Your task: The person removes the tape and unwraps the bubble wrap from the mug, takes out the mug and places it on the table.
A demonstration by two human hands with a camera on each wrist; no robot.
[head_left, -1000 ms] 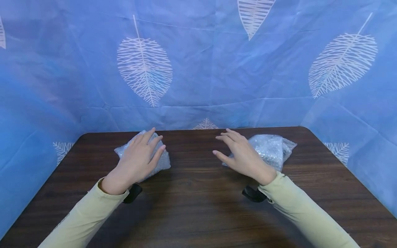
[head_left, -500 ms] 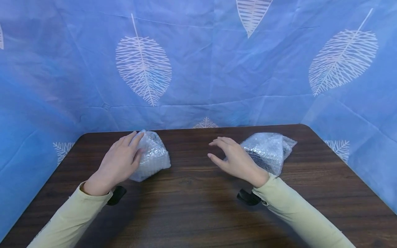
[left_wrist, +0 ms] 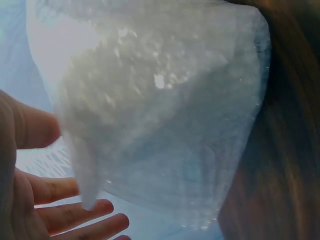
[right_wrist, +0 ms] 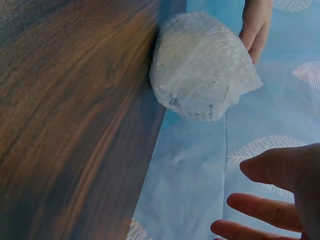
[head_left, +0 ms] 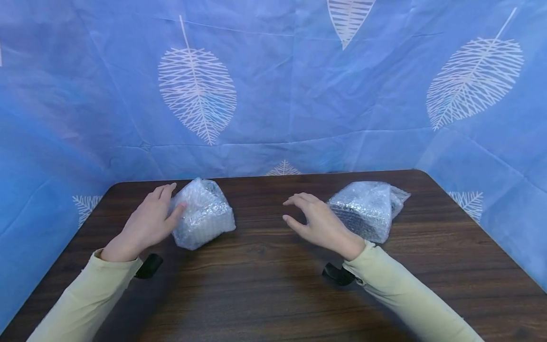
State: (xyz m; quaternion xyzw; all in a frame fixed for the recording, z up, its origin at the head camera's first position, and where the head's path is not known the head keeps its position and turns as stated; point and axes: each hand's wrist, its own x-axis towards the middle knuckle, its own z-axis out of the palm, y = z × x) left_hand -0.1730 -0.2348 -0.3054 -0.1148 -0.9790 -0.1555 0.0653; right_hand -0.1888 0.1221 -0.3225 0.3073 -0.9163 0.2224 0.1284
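Observation:
A bubble-wrapped package stands on the left half of the dark wooden table. My left hand is at its left side, fingers loosely extended. In the left wrist view the thumb tip comes right to the edge of the package, the other fingers spread below. My right hand hovers over the table with fingers relaxed and nothing in them. Just right of it lies a second bubble-wrapped package, its near left corner partly behind the hand. The right wrist view shows the left package with the left hand beyond it.
The wooden table has rounded far corners. Behind and beside it hangs a blue cloth with white leaf prints. A black wrist camera is strapped under each light yellow sleeve.
My left hand has moved off the top of the left package to its left side, uncovering it. The right hand has drifted slightly left and nearer, its fingers a little more bent.

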